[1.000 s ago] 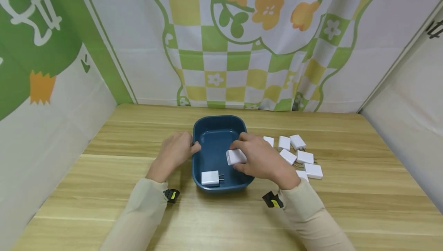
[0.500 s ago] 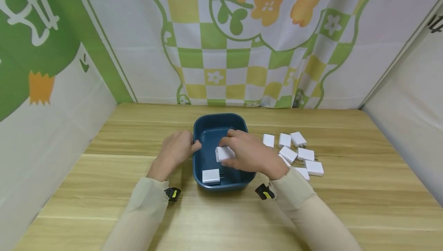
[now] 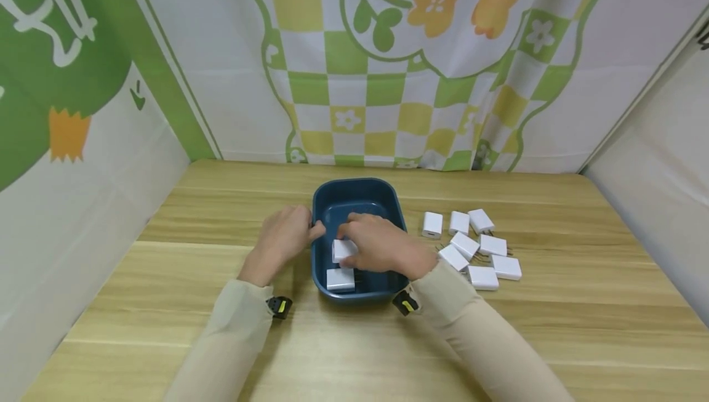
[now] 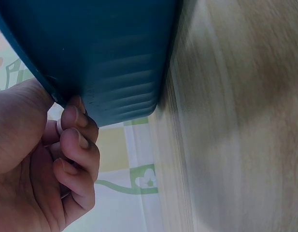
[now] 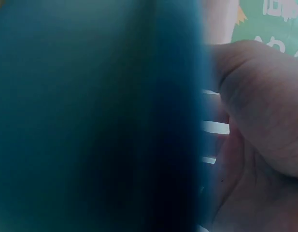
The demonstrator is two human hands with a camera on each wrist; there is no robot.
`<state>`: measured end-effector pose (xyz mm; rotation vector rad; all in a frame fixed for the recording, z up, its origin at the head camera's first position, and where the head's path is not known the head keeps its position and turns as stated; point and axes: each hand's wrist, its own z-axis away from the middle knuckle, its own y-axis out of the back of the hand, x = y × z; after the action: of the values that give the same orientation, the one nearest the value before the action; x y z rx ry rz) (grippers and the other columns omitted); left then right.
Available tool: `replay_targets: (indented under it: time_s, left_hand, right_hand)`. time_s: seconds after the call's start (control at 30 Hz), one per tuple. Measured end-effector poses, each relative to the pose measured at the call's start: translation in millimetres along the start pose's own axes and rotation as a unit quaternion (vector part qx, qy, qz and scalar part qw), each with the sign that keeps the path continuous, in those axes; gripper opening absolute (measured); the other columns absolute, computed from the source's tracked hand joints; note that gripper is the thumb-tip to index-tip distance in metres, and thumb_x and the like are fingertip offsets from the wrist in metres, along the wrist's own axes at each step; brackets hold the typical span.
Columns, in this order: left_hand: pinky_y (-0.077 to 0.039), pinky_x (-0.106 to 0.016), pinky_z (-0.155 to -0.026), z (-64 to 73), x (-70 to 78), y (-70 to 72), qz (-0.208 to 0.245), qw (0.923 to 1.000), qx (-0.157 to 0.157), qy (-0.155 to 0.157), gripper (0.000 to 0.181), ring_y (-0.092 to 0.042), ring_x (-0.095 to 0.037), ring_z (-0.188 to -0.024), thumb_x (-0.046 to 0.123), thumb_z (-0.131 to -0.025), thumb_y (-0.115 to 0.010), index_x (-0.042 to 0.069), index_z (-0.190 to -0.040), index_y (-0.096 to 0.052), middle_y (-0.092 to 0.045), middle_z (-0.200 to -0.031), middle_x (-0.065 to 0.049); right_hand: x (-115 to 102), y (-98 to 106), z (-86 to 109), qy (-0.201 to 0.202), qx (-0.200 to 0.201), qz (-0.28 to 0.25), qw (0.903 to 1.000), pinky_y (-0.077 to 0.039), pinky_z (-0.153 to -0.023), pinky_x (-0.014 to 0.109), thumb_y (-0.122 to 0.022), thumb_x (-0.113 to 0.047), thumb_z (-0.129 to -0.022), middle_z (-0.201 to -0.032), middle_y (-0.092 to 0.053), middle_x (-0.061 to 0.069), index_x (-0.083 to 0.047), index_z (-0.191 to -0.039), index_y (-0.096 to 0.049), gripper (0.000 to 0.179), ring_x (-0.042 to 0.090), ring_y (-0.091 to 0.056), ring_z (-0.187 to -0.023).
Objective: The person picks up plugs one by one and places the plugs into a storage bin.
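A dark blue plastic bin (image 3: 357, 188) stands on the wooden table. With thumb and curled fingers, my left hand (image 3: 285, 239) pinches its left rim; the left wrist view shows the fingertips (image 4: 80, 118) against the outside of the bin wall. Inside the bin, my right hand (image 3: 382, 245) holds a white charger plug (image 3: 342, 250) between thumb and fingers. Just in front of it, another white charger plug (image 3: 340, 279) lies on the bin floor with its prongs to the right. In the right wrist view the blurred bin wall hides most of the right fingers.
Right of the bin, several white charger plugs (image 3: 464, 245) lie in a loose cluster on the wooden table (image 3: 554, 328), prongs pointing various ways. A patterned curtain (image 3: 382, 112) hangs behind the table, with fabric walls at both sides.
My right hand has moved left and deeper over the bin with the charger plug, bringing it near the one lying there. The left hand stays on the rim.
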<state>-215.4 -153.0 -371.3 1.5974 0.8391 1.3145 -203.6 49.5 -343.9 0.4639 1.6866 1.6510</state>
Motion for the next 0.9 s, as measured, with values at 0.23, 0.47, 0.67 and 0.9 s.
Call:
replay_targets:
  time_s: [0.23,0.47,0.67,0.9]
  left_hand:
    - [-0.027,-0.027,-0.046,-0.1,0.9,1.0,-0.001,1.0000,-0.005,-0.001,0.037,-0.035,-0.012,-0.046,0.018,-0.088,-0.061,0.014,-0.055,-0.044,-0.038,-0.051,0.005]
    - [-0.026,-0.027,-0.046,0.4,1.4,1.3,-0.008,1.0000,-0.003,0.001,0.038,-0.036,-0.012,-0.045,0.019,-0.088,-0.061,0.014,-0.054,-0.044,-0.038,-0.050,0.005]
    - [-0.027,-0.027,-0.045,0.6,2.0,1.0,-0.009,0.9999,-0.004,0.006,0.039,-0.036,-0.012,-0.045,0.020,-0.089,-0.061,0.014,-0.054,-0.044,-0.038,-0.050,0.005]
    - [-0.028,-0.028,-0.045,-0.8,1.1,0.2,-0.014,0.9999,0.001,0.004,0.039,-0.036,-0.012,-0.046,0.021,-0.088,-0.061,0.015,-0.054,-0.044,-0.039,-0.050,0.005]
  right_hand:
    - [-1.3,-7.3,-5.1,-0.010,-0.014,0.002,0.9998,-0.050,-0.077,0.034,-0.077,-0.033,-0.091,-0.115,-0.062,0.005,-0.011,-0.128,-0.068,0.044,0.017,-0.058,-0.091]
    - [0.0,-14.1,-9.9,-0.015,-0.011,0.005,0.9998,-0.049,-0.075,0.033,-0.076,-0.030,-0.091,-0.113,-0.063,0.006,-0.010,-0.127,-0.069,0.042,0.017,-0.057,-0.089]
    - [0.5,-19.2,-13.8,-0.022,-0.018,0.010,0.9995,-0.048,-0.075,0.034,-0.073,-0.031,-0.094,-0.111,-0.062,0.007,-0.009,-0.125,-0.070,0.038,0.019,-0.056,-0.090]
    - [0.5,-24.2,-17.0,-0.035,-0.026,0.014,0.9990,-0.047,-0.077,0.034,-0.072,-0.030,-0.095,-0.110,-0.059,0.007,-0.011,-0.121,-0.071,0.033,0.020,-0.052,-0.090]
